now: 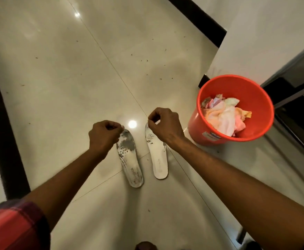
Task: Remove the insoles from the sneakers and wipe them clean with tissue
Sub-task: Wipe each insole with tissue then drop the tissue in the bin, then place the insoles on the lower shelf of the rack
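Two white insoles hang side by side low in the centre of the frame, toe ends up, heels down over the glossy tiled floor (75, 69). Left hand (105, 135) pinches the toe tip of the left insole (129, 159), fingers curled tight; this insole carries heavy grey wear patches across the forefoot and printed lettering near the heel. Right hand (165, 126) pinches the toe tip of the right insole (158, 156) the same way; that one looks cleaner, with small grey marks near the toe. An orange bucket (255, 91) stands at right of centre, just beside the right forearm, holding crumpled tissue (225, 116). Dark specks dot the floor. Red plaid sleeve (12, 226) lower left.
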The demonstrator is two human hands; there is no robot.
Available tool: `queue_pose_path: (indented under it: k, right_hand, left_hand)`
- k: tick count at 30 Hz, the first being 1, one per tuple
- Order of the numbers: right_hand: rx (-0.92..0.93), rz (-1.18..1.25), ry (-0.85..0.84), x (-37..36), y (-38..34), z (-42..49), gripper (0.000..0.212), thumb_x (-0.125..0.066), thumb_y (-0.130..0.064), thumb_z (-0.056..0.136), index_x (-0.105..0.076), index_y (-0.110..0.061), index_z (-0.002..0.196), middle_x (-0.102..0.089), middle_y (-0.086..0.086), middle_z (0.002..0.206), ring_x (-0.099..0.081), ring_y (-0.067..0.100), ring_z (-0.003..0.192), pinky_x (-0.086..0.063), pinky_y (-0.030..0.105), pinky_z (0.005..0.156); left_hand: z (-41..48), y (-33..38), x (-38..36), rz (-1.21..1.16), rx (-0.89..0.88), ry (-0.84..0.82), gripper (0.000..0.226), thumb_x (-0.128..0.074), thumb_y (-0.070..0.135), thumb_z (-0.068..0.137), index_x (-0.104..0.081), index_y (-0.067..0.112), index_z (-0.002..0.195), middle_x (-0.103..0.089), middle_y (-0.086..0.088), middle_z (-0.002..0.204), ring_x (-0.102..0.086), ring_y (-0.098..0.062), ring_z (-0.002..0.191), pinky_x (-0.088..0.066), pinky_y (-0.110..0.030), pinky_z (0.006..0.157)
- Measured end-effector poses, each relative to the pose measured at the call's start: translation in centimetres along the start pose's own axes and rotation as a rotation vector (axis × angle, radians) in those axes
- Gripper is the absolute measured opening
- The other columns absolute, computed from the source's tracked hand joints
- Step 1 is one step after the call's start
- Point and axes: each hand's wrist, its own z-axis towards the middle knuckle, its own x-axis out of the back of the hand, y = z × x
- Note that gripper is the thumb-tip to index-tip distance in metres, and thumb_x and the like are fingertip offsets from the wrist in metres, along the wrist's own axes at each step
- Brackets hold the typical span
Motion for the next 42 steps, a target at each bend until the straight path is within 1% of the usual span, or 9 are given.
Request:
queue_pose_path:
  k: [3, 10, 16, 19, 25, 30, 34, 39, 42]
  right_hand:
    - [-0.143, -0.053, -0.063, -2.3, 4.1, -2.0, 0.007, -0.07, -0.023, 0.08, -0.068, -0.023, 0.086, -0.069, -0.008, 0.082, -0.067, 0.01, 0.079, -0.059, 0.035, 0.072]
    - [-0.478, -0.368, -0.259, -8.4, 12.0, -7.9, 0.061, -0.078, -0.04, 0.081, -0.044, -0.011, 0.123, -0.056, 0.011, 0.119, -0.059, 0.031, 0.107, -0.05, 0.037, 0.08]
    - [-0.618, -0.228, -0.056, -10.8, 12.7, -8.2, 0.044, -0.073, -0.011, 0.087, -0.036, -0.015, 0.108, -0.061, 0.008, 0.112, -0.061, 0.015, 0.082, -0.048, 0.023, 0.061]
    - [-0.564, -0.203, -0.078, -9.8, 12.7, -8.4, 0.022, -0.068, -0.017, 0.092, -0.053, -0.014, 0.108, -0.06, 0.004, 0.113, -0.061, 0.014, 0.086, -0.047, 0.021, 0.064]
    - [-0.436, -0.062, 0.036, -2.9, 7.8, -8.9, 0.014, -0.068, -0.017, 0.091, -0.064, -0.02, 0.105, -0.058, -0.002, 0.101, -0.059, 0.018, 0.085, -0.042, 0.028, 0.067]
    - [-0.293, 0.145, 0.229, 7.3, -0.7, -7.6, 0.014, -0.074, -0.018, 0.086, -0.069, -0.023, 0.098, -0.068, -0.009, 0.089, -0.063, 0.011, 0.08, -0.05, 0.028, 0.066]
    - [-0.194, 0.325, 0.454, 19.8, -8.7, -7.9, 0.016, -0.078, -0.015, 0.082, -0.071, -0.023, 0.094, -0.071, -0.013, 0.084, -0.064, 0.002, 0.074, -0.044, 0.012, 0.06]
    - [-0.111, 0.384, 0.733, 35.0, -14.9, -14.1, 0.018, -0.081, -0.024, 0.081, -0.073, -0.025, 0.097, -0.072, -0.011, 0.084, -0.069, 0.005, 0.077, -0.06, 0.031, 0.069]
    - [-0.115, 0.399, 0.857, 41.4, -16.2, -20.2, 0.018, -0.082, -0.022, 0.081, -0.073, -0.023, 0.096, -0.072, -0.011, 0.084, -0.069, 0.001, 0.076, -0.056, 0.018, 0.061]
  left_hand:
    - [-0.2, -5.7, -2.9, 0.031, 0.151, 0.013, 0.016, -0.081, 0.027, 0.08, -0.074, 0.016, 0.09, -0.075, -0.005, 0.084, -0.075, -0.024, 0.075, -0.065, -0.044, 0.078]
    - [-2.3, -16.1, -8.6, 0.341, 0.325, 0.055, 0.081, -0.092, 0.05, 0.065, -0.05, 0.002, 0.116, -0.065, -0.015, 0.112, -0.063, -0.036, 0.108, -0.051, -0.039, 0.078]
    - [-1.6, -18.1, -8.9, 0.277, 0.348, 0.009, 0.069, -0.086, 0.062, 0.052, -0.065, 0.013, 0.095, -0.073, -0.004, 0.094, -0.071, -0.031, 0.092, -0.061, -0.045, 0.075]
    - [-2.0, -17.2, -7.9, 0.133, 0.338, 0.025, 0.043, -0.087, 0.048, 0.059, -0.065, 0.024, 0.086, -0.073, -0.001, 0.094, -0.072, -0.029, 0.09, -0.062, -0.053, 0.078]
    - [-5.4, -8.3, -4.1, -0.09, 0.218, 0.048, 0.025, -0.087, 0.023, 0.078, -0.071, 0.021, 0.097, -0.076, -0.004, 0.094, -0.075, -0.027, 0.087, -0.065, -0.05, 0.067]
    - [-7.8, 4.4, -0.1, -0.139, -0.078, 0.015, 0.015, -0.081, 0.02, 0.086, -0.074, 0.024, 0.099, -0.077, 0.0, 0.095, -0.074, -0.024, 0.092, -0.062, -0.048, 0.076]
    - [-12.1, 19.0, 1.0, -0.248, -0.307, -0.101, 0.012, -0.073, 0.014, 0.093, -0.074, 0.021, 0.103, -0.078, -0.001, 0.098, -0.073, -0.026, 0.097, -0.061, -0.047, 0.085]
    - [-21.5, 33.5, 0.3, -0.431, -0.476, -0.353, 0.019, -0.061, 0.005, 0.1, -0.072, 0.017, 0.11, -0.078, -0.009, 0.106, -0.075, -0.03, 0.099, -0.059, -0.045, 0.087]
    - [-27.9, 38.1, -1.6, -0.508, -0.504, -0.486, 0.024, -0.058, -0.001, 0.099, -0.072, 0.014, 0.111, -0.078, -0.013, 0.107, -0.075, -0.033, 0.099, -0.057, -0.048, 0.092]
